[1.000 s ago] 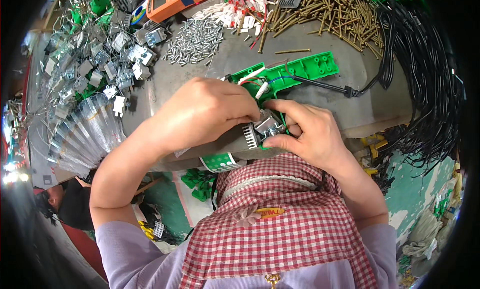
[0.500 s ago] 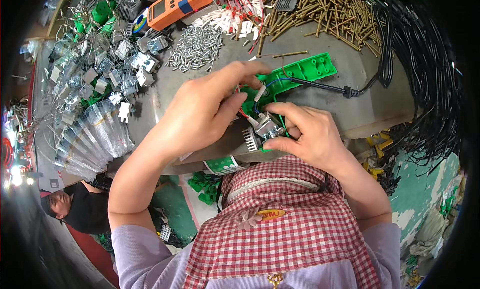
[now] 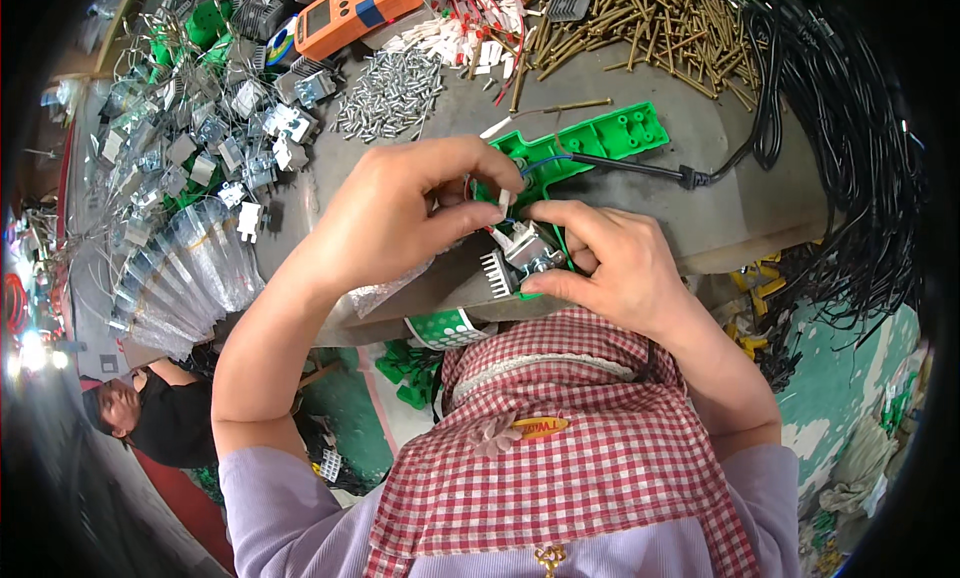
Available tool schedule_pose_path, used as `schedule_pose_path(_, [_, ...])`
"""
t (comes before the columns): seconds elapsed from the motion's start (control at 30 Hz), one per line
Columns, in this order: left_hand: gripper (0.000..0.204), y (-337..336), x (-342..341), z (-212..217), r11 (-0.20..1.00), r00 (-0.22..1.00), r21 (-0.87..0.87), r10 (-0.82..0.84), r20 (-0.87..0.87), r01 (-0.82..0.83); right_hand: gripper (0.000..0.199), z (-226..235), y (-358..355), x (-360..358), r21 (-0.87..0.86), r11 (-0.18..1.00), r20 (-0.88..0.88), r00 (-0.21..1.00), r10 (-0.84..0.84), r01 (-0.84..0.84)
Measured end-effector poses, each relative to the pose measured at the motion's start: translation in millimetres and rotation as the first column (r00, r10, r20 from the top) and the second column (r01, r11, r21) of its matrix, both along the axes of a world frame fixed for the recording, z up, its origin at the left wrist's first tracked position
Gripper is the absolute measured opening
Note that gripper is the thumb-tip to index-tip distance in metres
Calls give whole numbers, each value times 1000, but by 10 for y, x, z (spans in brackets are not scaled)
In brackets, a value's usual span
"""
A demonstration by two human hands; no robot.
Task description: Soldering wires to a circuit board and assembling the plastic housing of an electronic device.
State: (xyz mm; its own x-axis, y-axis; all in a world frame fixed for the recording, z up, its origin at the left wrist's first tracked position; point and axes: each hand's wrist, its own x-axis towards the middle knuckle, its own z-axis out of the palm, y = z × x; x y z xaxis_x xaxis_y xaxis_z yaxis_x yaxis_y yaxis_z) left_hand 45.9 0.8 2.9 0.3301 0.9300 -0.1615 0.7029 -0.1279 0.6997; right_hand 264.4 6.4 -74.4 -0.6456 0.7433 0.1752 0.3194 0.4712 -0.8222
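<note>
A green plastic tool housing (image 3: 625,133) lies tilted across the bench edge, its ribbed hollow side facing up. My left hand (image 3: 400,213) is closed over its left part, thumb and forefinger pinching a small white wire connector (image 3: 506,199). Red and blue wires run close to those fingertips. My right hand (image 3: 630,263) grips the housing's near end, with the thumb against a silvery metal-cased switch (image 3: 532,248). Beside the switch sits a finned grey piece (image 3: 496,275). A black power cord (image 3: 640,169) enters the housing from the right. My left fingers hide part of the wiring.
Small screws (image 3: 390,96), long brass-coloured screws (image 3: 660,33) and white connectors (image 3: 450,40) lie in heaps at the back, near an orange meter (image 3: 360,13). Metal-cased switches (image 3: 215,128) pile up at left; black cords (image 3: 850,138) hang at right. A person (image 3: 165,418) is at lower left.
My left hand has shifted slightly right and down, and the pinched connector stands more upright. A white-tipped wire now shows beyond the left knuckles. The housing has moved slightly left.
</note>
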Motion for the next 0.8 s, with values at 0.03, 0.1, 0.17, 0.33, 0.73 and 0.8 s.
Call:
schedule_pose_path(0.03, [26,35,6,13,997,1000,-74,-8,30,10,49,4,0,0,-1,1000,5,1000,-4,4])
schedule_pose_path(0.1, [25,80,-53,-81,996,992,33,-86,97,83,49,4,-5,-10,-5,1000,-4,1000,-4,4])
schedule_pose_path(0.17, [22,131,-126,-125,981,972,19,-196,129,195,49,-1,-12,-15,-12,1000,-12,1000,-5,5])
schedule_pose_path(0.33, [15,33,-32,-130,998,996,-35,50,72,-47,49,-28,-7,-17,17,1000,-7,1000,-20,20])
schedule_pose_path(0.73, [12,-135,104,-96,965,971,-135,232,53,-223,50,-23,-6,-17,10,1000,-12,1000,-16,17])
schedule_pose_path(0.8, [12,-117,118,-67,956,969,-188,239,66,-224,50,-34,-7,-14,16,1000,-20,1000,-18,18])
